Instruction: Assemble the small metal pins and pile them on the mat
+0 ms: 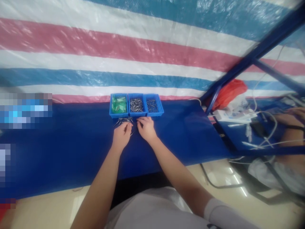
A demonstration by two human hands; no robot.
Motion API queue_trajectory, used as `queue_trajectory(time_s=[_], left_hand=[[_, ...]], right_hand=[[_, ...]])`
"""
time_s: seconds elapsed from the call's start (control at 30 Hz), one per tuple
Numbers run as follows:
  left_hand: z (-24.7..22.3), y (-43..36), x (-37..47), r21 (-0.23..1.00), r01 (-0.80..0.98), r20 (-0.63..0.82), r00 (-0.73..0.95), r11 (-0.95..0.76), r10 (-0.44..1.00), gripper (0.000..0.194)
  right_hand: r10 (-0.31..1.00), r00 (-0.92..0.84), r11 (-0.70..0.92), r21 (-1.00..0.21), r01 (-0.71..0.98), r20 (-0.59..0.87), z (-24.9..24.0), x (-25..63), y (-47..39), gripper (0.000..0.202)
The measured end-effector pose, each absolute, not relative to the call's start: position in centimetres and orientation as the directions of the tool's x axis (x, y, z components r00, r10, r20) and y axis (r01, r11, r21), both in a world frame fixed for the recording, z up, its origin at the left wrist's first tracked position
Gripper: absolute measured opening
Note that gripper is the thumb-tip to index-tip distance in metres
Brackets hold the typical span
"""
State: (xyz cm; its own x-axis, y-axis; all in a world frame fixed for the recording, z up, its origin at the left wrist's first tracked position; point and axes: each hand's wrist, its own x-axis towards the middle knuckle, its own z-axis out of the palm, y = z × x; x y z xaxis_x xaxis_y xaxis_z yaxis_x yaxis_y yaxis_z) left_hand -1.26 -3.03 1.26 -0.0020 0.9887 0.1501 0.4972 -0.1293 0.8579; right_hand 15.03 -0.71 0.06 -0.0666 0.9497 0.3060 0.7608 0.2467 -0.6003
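Note:
My left hand [122,136] is closed in a pinch at the near edge of a small pile of thin metal pins [124,120] on the blue tabletop. What its fingertips hold, if anything, is too small to make out. Just right of the pile, my right hand [147,129] rests with curled fingers pressed together, their tips hidden or blurred. One loose pin [132,134] lies between the hands. Beyond them stand three blue bins side by side: the left bin [110,109] contains green plastic packets [119,105], the middle bin [137,114] many metal pins, the right bin [160,108] fewer pins.
A striped plastic sheet [124,44] hangs behind the blue table [71,152]. Blue metal frame bars [228,71] rise at the right. Past them are a red plastic bag [230,92], white cables and another person's arm [292,132].

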Motion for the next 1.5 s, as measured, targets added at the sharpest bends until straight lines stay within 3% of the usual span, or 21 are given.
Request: queue_trajectory(time_s=[0.27, 1.17, 1.5], left_hand=[[1.41, -3.09, -1.24, 0.856, 0.499, 0.152, 0.003, -0.133, 0.988, 0.037], [1.09, -2.99, -1.39, 0.838, 0.524, 0.167, 0.017, -0.151, 0.986, 0.038], [1.13, -2.92, -1.33, 0.831, 0.539, 0.156, 0.017, -0.140, 0.988, 0.038]], right_hand=[[0.964, -0.064, 0.205, -0.567, 0.798, 0.258, 0.09, 15.01, -0.90, 0.025], [0.933, -0.234, 0.351, -0.550, 0.758, 0.272, 0.45, 15.07, -1.25, 0.024], [0.941, -0.215, 0.331, -0.570, 0.752, 0.262, 0.56, 14.96, -1.08, 0.020]])
